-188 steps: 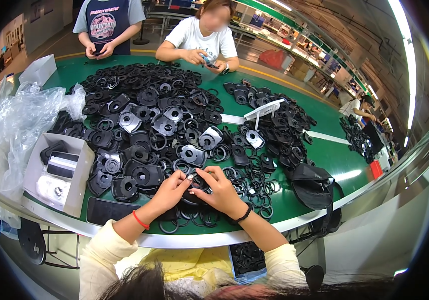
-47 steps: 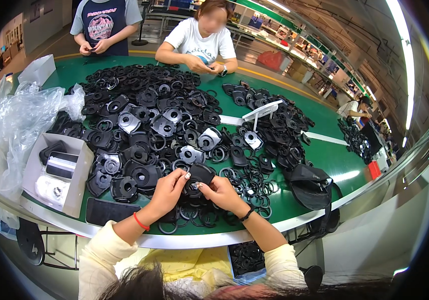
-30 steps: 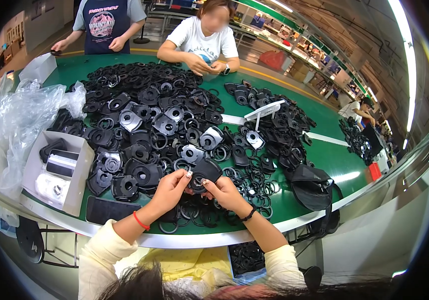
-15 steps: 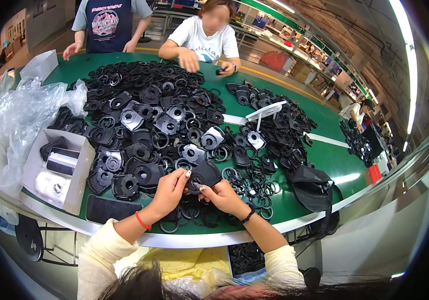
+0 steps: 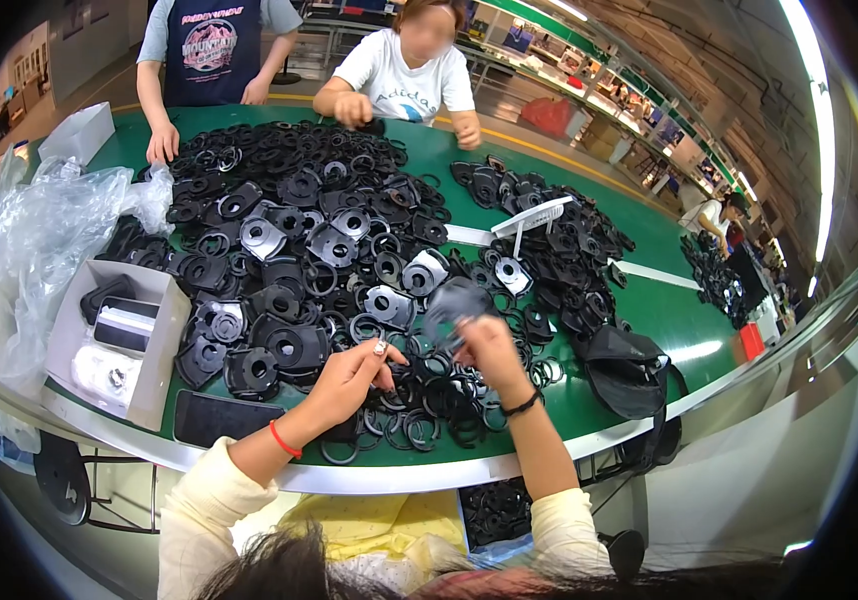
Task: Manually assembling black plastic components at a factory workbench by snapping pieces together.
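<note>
My right hand [image 5: 494,352] is closed on a black plastic part [image 5: 457,305], smeared by motion, raised over the heap just right of the middle. My left hand [image 5: 351,380] hovers above the near edge of the pile, its thumb and fingers a little apart, with nothing visible in them. Below and between the hands lie several loose black rings [image 5: 419,430]. Beyond them spreads a large heap of black plastic housings [image 5: 334,245], each with a round hole, some with shiny faces.
A grey box [image 5: 162,350] with parts, a dark phone [image 5: 224,418] and clear plastic bags [image 5: 29,270] lie at left. At right are a white stand [image 5: 534,215] and a black bag [image 5: 624,372]. Two people stand across the green table [image 5: 664,318], their hands near the parts.
My right hand has swung right and away with the black plastic part, parting from my left hand, which stays nearly in place. Across the table, one person's hand has come down beside the heap.
</note>
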The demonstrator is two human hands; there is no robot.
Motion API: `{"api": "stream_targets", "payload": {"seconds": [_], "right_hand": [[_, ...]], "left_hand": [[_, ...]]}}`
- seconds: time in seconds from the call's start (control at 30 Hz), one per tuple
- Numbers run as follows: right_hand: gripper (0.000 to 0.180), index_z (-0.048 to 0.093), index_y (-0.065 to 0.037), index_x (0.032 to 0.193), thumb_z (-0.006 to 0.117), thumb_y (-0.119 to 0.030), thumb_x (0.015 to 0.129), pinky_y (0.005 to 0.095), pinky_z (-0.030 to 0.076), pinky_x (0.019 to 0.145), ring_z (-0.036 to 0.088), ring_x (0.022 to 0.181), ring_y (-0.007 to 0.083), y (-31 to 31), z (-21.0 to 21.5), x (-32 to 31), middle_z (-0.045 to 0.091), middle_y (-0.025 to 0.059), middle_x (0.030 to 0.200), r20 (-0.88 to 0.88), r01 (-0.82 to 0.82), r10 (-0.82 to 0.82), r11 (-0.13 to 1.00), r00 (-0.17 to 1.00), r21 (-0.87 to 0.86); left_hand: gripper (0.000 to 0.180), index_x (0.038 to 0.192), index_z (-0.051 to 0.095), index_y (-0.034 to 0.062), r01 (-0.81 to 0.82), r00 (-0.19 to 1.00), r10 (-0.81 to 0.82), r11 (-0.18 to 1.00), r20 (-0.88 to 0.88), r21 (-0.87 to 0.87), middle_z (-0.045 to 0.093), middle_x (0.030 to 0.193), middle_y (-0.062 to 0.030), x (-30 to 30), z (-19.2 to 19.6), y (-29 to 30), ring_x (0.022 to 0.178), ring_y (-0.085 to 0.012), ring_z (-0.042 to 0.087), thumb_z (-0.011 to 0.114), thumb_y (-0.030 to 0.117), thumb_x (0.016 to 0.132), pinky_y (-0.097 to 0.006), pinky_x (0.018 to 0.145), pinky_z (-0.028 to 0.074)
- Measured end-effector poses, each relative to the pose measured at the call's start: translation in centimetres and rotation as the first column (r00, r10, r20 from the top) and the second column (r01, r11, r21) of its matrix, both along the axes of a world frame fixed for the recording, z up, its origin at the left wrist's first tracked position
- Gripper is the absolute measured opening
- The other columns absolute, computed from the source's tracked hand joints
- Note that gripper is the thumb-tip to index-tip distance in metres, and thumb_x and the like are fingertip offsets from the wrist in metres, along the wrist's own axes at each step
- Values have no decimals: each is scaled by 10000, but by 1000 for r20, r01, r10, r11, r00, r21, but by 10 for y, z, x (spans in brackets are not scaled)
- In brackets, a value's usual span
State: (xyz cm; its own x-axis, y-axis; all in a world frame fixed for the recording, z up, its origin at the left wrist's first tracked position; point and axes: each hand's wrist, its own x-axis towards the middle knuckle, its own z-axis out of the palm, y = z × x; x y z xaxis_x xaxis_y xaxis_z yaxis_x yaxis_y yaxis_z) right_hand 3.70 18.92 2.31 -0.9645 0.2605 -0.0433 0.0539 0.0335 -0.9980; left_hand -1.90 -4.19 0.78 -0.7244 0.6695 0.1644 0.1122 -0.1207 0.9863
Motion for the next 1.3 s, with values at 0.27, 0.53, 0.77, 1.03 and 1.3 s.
{"api": "stream_targets", "payload": {"seconds": [0.27, 0.53, 0.77, 1.03, 1.3], "right_hand": [[447, 429, -60, 1182, 384, -443, 957, 213, 344, 461, 460, 521, 109, 128, -14, -8, 561, 70, 817, -86, 546, -575, 807, 814, -227], [511, 502, -45, 1224, 623, -350, 832, 421, 403, 911, 475, 1052, 390, 92, -42, -17, 449, 215, 1187, -154, 210, -214, 268, 965, 940], [434, 517, 11, 1148, 600, -290, 847, 444, 389, 936, 431, 1146, 407, 114, -51, -22, 439, 250, 1225, -183, 280, -381, 215, 906, 936], [292, 548, 16, 815, 751, -164, 709, 400, 466, 784, 550, 961, 355, 109, -43, -19, 532, 198, 1042, -310, 386, -254, 349, 916, 854], [185, 463, -27, 816, 510, -157, 938, 212, 417, 499, 600, 590, 101, 84, -21, -22, 546, 1, 682, -250, 393, -304, 745, 919, 540]], "left_hand": [[397, 976, 595, 9, 98, 994, -97, 995, 47, -13, 565, 683, -19, 0, 0, -1, 657, -76, 539, 319, 292, 999, -231, 650, 451], [391, 954, 595, -1, 105, 994, -105, 994, 24, -17, 567, 679, -22, -1, 0, -1, 656, -80, 552, 332, 285, 994, -230, 641, 457], [352, 929, 586, -4, 100, 995, -100, 995, -6, -15, 575, 667, -29, 1, -2, 1, 654, -83, 569, 363, 262, 986, -235, 633, 475], [303, 914, 587, 0, 81, 996, -83, 995, -37, -53, 588, 661, -35, 0, -2, 0, 626, -82, 572, 392, 224, 975, -232, 609, 474], [200, 951, 577, 2, 80, 994, -88, 991, -67, -107, 599, 676, -38, 1, 1, 1, 640, -80, 584, 440, 147, 948, -230, 616, 475]]}}
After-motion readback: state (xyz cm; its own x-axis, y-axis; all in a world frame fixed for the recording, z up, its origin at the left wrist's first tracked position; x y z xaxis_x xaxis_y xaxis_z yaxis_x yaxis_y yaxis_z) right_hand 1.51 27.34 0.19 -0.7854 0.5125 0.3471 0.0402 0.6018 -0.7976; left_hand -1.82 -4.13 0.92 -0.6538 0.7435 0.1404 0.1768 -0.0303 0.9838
